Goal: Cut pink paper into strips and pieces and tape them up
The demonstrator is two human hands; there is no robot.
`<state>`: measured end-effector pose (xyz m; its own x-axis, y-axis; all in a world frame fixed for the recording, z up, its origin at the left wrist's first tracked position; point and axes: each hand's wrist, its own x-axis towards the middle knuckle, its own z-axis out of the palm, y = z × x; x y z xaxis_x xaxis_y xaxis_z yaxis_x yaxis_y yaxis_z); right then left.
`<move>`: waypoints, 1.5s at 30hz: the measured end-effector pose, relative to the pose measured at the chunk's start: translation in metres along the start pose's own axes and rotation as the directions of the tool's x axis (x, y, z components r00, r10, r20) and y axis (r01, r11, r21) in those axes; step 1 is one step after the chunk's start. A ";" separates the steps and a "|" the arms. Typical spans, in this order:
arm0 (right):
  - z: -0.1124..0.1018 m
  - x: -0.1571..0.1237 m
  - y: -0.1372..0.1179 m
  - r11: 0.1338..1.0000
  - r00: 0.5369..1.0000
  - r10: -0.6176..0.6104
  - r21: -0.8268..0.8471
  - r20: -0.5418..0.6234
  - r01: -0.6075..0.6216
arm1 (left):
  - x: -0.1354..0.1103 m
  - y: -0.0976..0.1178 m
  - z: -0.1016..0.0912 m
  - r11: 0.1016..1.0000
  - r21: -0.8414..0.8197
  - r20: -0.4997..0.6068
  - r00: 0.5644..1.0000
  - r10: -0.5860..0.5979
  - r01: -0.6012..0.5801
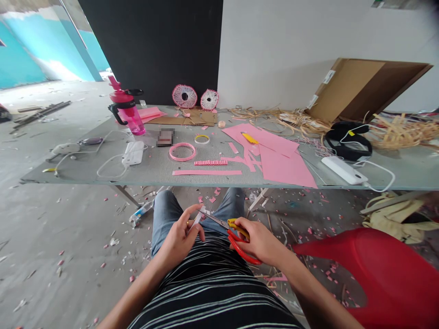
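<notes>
Head view: upper left, bottle (127,109), contents unclear; lower centre, left hand (181,234) pinches strip (198,219), right hand (259,240) grips scissors (223,224).

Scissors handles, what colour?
One yellow handle, one red handle; best seen in the head view.

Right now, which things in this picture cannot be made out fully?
Head view: part of the pale strip, covered by the left hand.
Head view: part of the scissors, covered by the right hand.
Head view: details of the dark item, blurred by pixelation.
Head view: the rest of the red seat, cut off by the right and bottom edges.
</notes>
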<state>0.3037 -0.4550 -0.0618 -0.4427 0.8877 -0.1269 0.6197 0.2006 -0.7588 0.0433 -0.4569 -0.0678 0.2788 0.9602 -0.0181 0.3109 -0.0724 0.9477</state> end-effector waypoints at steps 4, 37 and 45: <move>0.000 0.000 0.001 1.000 1.000 -0.005 -0.007 -0.001 0.005 | -0.002 -0.001 -0.001 1.000 0.002 0.011 1.000 -0.006 0.006; -0.010 -0.005 -0.002 0.995 1.000 0.013 -0.098 -0.024 -0.015 | -0.005 -0.003 -0.009 0.994 -0.008 -0.116 0.987 -0.113 0.113; -0.015 -0.006 -0.015 0.968 0.999 -0.025 -0.248 0.035 0.033 | 0.005 0.004 -0.013 0.946 -0.257 -0.104 0.968 -0.230 0.197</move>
<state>0.3067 -0.4566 -0.0399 -0.4804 0.8674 -0.1300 0.7459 0.3261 -0.5808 0.0346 -0.4487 -0.0598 0.1036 0.9738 -0.2022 0.1151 0.1902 0.9750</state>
